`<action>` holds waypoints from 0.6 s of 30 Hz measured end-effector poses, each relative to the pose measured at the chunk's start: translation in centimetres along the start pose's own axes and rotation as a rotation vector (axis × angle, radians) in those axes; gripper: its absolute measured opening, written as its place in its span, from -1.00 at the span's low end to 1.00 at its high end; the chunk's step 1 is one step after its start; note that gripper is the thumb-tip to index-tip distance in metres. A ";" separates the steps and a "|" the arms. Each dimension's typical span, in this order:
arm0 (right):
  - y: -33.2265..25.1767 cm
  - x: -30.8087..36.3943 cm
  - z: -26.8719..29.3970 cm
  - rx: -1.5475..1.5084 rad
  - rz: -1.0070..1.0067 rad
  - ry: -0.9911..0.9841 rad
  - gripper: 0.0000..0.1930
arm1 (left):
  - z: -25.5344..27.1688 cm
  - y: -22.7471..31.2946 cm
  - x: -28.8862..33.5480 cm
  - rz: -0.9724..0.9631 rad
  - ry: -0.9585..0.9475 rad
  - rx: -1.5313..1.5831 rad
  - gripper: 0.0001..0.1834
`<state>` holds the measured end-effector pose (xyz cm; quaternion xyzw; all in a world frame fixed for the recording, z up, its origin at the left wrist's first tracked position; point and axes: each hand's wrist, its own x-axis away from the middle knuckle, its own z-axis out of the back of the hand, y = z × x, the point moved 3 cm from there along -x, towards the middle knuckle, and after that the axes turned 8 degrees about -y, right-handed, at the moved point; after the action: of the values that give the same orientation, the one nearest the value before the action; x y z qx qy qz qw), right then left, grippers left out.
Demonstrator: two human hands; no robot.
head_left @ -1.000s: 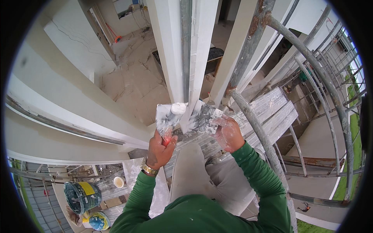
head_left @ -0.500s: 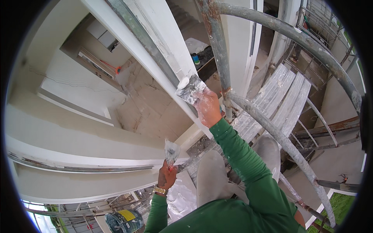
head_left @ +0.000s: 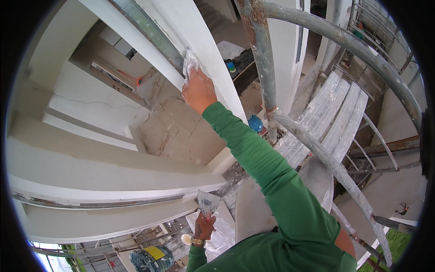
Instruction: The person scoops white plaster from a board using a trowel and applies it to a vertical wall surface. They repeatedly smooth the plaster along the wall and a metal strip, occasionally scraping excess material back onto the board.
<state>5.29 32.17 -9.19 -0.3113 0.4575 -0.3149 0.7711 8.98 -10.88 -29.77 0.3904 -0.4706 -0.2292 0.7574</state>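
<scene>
Upward swept the right hand (head_left: 199,90), gripping a putty blade (head_left: 190,59) along the white column (head_left: 209,51) edge, probably for contact; well apart, the left hand (head_left: 204,228) clutched a scraper (head_left: 208,200).

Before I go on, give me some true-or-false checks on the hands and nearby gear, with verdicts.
1. The left hand holds a scraper. True.
2. The right hand is down beside the bucket. False: it is up at the white post.
3. The wristwatch is on the right wrist. False: it is on the left.
4. The bucket bears a yellow patch. True.
5. The right sleeve is green. True.
</scene>
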 end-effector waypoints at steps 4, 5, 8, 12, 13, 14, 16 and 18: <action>0.5 -1.0 1.1 -0.035 -0.053 -0.173 -0.54 | 0.3 1.4 -0.3 0.007 0.000 0.008 -0.51; 0.7 -1.2 2.2 -0.048 -0.041 -0.175 -0.57 | 0.0 1.8 -0.5 0.000 -0.008 0.028 -0.54; 2.4 -1.2 5.3 -0.143 0.006 -0.179 -0.64 | -0.8 3.2 -1.9 0.012 -0.086 0.119 -0.64; 4.5 2.9 7.8 -0.777 0.059 -0.258 -0.65 | -1.1 7.9 -2.6 -0.058 -0.245 0.746 -0.71; 2.9 5.1 8.5 -1.015 -0.021 -0.302 -0.65 | -0.7 9.8 -2.2 -0.094 -0.302 0.848 -0.72; 1.4 7.7 10.1 -1.233 -0.110 -0.339 -0.64 | -0.8 12.2 -1.9 -0.127 -0.378 0.954 -0.72; 0.6 12.7 12.4 -1.201 -0.109 -0.461 -0.59 | -0.7 15.6 -1.6 -0.180 -0.556 1.073 -0.72; 0.4 15.3 14.4 -0.946 0.308 -0.741 -0.48 | -0.6 18.3 -1.2 -0.237 -0.751 1.097 -0.71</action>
<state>24.20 23.36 -11.72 -0.6382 0.2891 0.1659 0.6939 8.61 0.95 -15.81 0.6613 -0.7042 -0.1587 0.2042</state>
